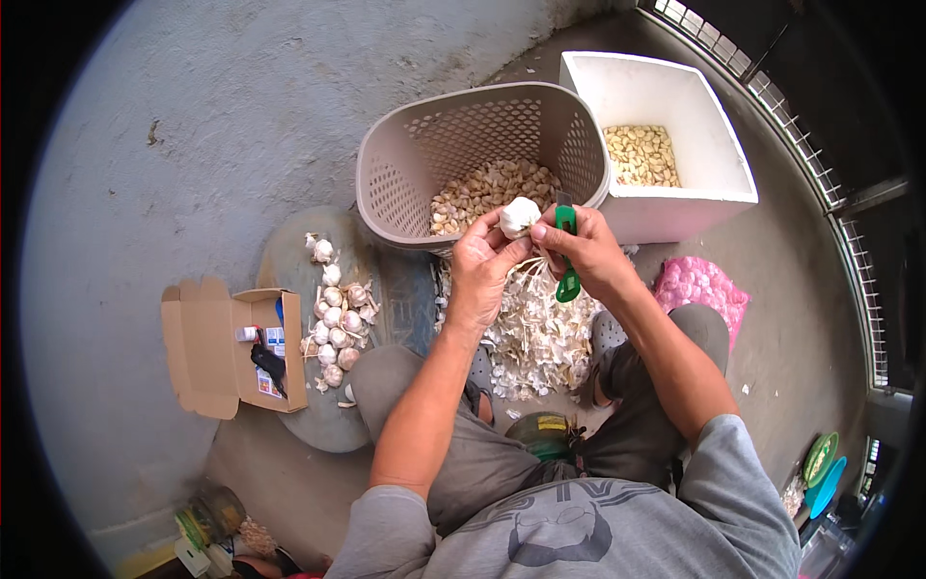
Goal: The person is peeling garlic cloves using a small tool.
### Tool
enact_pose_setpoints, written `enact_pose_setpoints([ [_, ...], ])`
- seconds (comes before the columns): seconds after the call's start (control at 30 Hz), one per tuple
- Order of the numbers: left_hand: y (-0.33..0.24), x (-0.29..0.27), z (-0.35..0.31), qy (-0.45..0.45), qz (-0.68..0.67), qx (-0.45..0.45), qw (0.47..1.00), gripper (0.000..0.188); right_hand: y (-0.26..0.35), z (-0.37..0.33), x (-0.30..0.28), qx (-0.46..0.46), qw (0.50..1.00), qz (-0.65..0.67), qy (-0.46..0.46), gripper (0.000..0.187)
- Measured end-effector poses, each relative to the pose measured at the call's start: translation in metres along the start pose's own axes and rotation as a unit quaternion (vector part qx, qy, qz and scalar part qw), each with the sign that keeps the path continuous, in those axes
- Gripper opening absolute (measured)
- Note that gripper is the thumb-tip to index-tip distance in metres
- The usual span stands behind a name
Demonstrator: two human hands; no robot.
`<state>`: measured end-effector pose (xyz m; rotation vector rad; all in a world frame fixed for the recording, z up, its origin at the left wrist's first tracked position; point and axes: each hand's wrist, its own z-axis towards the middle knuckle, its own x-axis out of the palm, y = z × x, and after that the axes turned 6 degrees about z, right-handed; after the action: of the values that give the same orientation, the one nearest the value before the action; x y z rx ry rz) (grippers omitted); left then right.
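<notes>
You pinch the bulb [519, 214] in your left hand's [482, 265] fingertips, seemingly before the near rim of the basket [395, 234] to steady it in good view. Your right hand [590, 253] grasps the cutter [568, 284], thumb right beside the bulb, likely so it's handy. Spare bulbs [333, 317] lie left of the basket, probably for easy reach.

Left arm [429, 405] and right arm [675, 362] angle inward from the lower frame. Near the centre, left hand [482, 270] and right hand [598, 256] nearly meet, fingers curled in, thumbs pressing, both gripping.
</notes>
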<state>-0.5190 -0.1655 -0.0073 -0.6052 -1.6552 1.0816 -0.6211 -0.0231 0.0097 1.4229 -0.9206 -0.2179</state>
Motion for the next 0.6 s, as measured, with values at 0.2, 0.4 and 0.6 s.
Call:
enact_pose_setpoints([
  [0.2, 0.001, -0.007, -0.002, -0.05, 0.005, -0.015, 0.999, 0.039, -0.001, -0.004, 0.011, -0.015, 0.997, -0.078, -0.01, 0.017],
  [0.4, 0.003, -0.015, -0.004, -0.064, -0.026, -0.075, 0.995, 0.035, -0.009, -0.001, 0.008, -0.044, 0.977, -0.204, 0.033, 0.016],
  [0.6, 0.007, -0.014, -0.003, -0.079, -0.032, -0.056, 0.995, 0.038, -0.01, -0.002, 0.013, -0.06, 0.962, -0.264, 0.02, 0.015],
])
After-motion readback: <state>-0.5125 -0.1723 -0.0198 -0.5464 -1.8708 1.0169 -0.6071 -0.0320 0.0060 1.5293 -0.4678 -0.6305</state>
